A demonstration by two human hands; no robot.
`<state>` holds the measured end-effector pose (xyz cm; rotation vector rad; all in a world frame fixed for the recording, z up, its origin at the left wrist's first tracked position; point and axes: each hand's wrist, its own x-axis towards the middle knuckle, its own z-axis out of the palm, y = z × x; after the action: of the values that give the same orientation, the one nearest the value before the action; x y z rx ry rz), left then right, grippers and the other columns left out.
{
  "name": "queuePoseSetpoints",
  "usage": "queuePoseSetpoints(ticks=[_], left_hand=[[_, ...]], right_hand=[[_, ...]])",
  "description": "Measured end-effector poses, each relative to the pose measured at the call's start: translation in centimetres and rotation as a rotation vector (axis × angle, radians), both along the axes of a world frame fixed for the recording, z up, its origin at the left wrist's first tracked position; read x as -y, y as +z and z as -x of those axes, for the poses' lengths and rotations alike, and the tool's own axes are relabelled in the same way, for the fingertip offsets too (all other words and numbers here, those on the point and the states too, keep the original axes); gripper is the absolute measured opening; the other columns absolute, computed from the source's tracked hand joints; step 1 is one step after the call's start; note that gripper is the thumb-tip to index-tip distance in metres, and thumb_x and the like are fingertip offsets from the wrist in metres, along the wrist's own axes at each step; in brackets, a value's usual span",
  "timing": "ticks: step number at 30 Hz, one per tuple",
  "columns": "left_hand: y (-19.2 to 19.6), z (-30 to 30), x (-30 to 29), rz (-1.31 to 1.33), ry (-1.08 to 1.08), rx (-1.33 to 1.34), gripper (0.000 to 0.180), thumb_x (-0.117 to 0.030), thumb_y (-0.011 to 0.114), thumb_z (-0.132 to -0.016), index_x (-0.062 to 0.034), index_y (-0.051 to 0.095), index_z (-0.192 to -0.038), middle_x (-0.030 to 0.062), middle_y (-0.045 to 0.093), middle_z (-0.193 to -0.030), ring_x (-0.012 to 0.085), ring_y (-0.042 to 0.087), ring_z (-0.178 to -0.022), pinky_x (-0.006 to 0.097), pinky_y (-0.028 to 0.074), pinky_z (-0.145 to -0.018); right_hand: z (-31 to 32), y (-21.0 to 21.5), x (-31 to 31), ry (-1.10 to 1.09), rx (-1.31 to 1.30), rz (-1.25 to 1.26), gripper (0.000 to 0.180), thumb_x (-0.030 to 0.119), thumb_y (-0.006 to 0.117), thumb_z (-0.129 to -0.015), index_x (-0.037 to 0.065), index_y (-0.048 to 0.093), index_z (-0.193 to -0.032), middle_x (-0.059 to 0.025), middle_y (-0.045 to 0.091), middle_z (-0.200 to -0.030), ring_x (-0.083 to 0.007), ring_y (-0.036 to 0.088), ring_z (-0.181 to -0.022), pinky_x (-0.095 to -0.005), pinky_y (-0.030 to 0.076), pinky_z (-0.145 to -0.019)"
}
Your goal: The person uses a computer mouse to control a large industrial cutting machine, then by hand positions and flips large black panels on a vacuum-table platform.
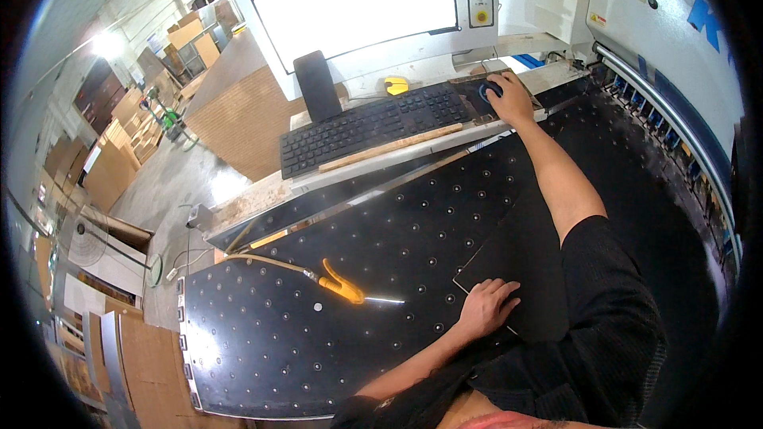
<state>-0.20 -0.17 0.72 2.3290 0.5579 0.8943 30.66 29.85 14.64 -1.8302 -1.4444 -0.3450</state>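
The left hand [486, 307] lies flat, fingers spread, on a thin dark panel [520, 270]; it looks stiff, light, best gripped at its edges. The right hand [510, 98] cups a mouse [489, 90].

1. A keyboard [373, 125] is set on a shelf [262, 195] behind the work table [262, 334].
2. A mouse [490, 90] is placed to the right of the keyboard, under the right hand [510, 98].
3. A monitor [358, 1] is mounted behind the keyboard, with a phone [316, 84] leaned against it.
4. A wooden strip [391, 147] is laid in front of the keyboard.
5. An air gun [342, 284] is laid on the table, left of the left hand [486, 307].
6. The left hand is rested on a panel [520, 258] lying on the table.
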Motion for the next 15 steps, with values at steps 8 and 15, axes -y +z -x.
queuePoseSetpoints(ticks=[8,15], left_hand=[[0.27,-0.04,0.13,-0.006,0.011,0.033,0.035,-0.021,0.079,-0.092,-0.0077,0.070,-0.123,0.0098,0.067,-0.100,0.0308,0.067,-0.093,0.043,0.053,-0.081],[-0.11,-0.16,0.02,0.003,0.000,0.030,0.035,-0.021,0.079,-0.092,-0.0078,0.071,-0.123,0.0099,0.069,-0.102,0.0310,0.067,-0.094,0.043,0.054,-0.082]], right_hand=[[-0.30,-0.37,-0.19,-0.005,0.003,-0.012,0.042,0.029,0.075,-0.095,0.018,0.070,-0.135,-0.0154,0.061,-0.144,-0.0378,0.062,-0.129,-0.0452,0.051,-0.110],[-0.29,-0.52,-0.25,-0.009,0.010,-0.035,0.043,0.029,0.076,-0.095,0.018,0.069,-0.137,-0.0149,0.061,-0.140,-0.0383,0.063,-0.127,-0.0457,0.052,-0.109]])
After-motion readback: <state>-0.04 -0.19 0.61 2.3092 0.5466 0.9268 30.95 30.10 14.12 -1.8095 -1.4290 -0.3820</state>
